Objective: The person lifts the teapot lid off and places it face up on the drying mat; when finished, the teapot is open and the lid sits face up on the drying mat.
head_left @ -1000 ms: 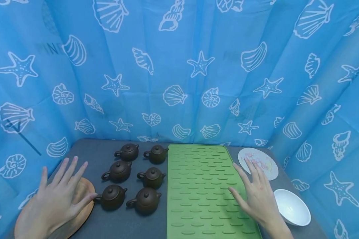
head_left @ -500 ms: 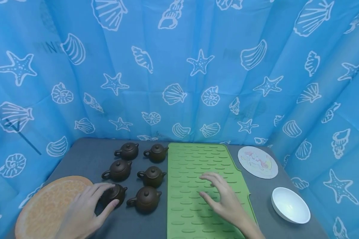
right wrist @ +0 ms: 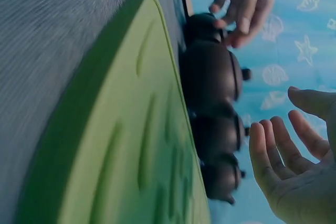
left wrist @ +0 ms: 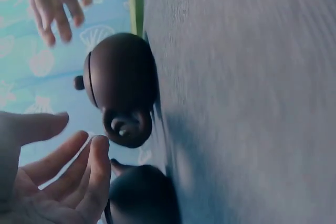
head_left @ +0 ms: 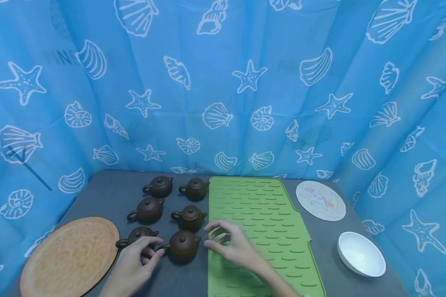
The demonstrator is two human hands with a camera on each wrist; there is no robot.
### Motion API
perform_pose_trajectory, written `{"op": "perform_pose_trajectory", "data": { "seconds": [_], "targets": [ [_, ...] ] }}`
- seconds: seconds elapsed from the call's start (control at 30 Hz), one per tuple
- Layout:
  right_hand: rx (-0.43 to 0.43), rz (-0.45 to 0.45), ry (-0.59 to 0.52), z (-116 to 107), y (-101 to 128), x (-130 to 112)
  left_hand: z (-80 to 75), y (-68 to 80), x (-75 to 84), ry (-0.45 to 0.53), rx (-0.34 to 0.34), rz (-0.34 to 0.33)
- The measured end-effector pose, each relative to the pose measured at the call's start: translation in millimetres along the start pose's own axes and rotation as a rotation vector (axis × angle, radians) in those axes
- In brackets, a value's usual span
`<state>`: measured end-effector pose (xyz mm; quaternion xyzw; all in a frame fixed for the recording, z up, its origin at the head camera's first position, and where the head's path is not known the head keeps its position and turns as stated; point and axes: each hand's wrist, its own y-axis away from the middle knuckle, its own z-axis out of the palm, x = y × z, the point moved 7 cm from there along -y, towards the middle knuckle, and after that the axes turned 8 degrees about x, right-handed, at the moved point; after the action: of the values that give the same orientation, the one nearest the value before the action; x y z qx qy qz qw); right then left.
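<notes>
Teapots [head_left: 148,211] stood in two short rows on the gray table [head_left: 111,192], six of them, all with lids on. The closest teapot in the row by the green mat [head_left: 252,206], which we can call the middle pot [head_left: 183,247], sat on the table between the two hands. The left hand [head_left: 137,260] was just beside its handle [left wrist: 145,129], with a small gap between thumb and fingers and nothing inside. I could not tell if a fingertip touched the handle. The right hand [head_left: 232,245] hung over the mat near the spout [head_left: 198,239], its fingers a little bent, its thumb apart, and it held nothing too. This looked like the reaching part, with no pot picked up yet. The next move seemed to need both hands to come in gently from the two sides, so the pot would not tip and its loose-looking lid would not slide.
</notes>
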<state>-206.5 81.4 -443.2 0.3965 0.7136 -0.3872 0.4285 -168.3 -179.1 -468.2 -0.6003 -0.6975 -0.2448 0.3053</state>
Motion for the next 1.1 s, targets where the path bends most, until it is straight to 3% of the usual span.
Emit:
{"op": "perform_pose_trajectory", "data": {
  "seconds": [0.17, 0.37, 0.5, 0.9, 1.1],
  "targets": [
    [-0.035, 0.083, -0.024, 25, -13, 7, 6.1, -2.9, -0.8, -0.001, 0.000, -0.027],
    [-0.023, 0.078, 0.035, 40, -26, 9, 11.4, -4.5, -2.2, 0.050, -0.012, -0.072],
    [-0.021, 0.057, 0.065, 45, -31, 7, 12.4, -5.7, -4.3, 0.114, -0.008, -0.107],
    [0.006, 0.017, 0.144, 54, -36, 8, 13.4, -9.1, -7.2, 0.145, 0.004, -0.122],
    [0.010, 0.027, 0.093, 53, -36, 10, 14.1, -8.5, -7.2, 0.143, 0.009, -0.126]
  ]
}}
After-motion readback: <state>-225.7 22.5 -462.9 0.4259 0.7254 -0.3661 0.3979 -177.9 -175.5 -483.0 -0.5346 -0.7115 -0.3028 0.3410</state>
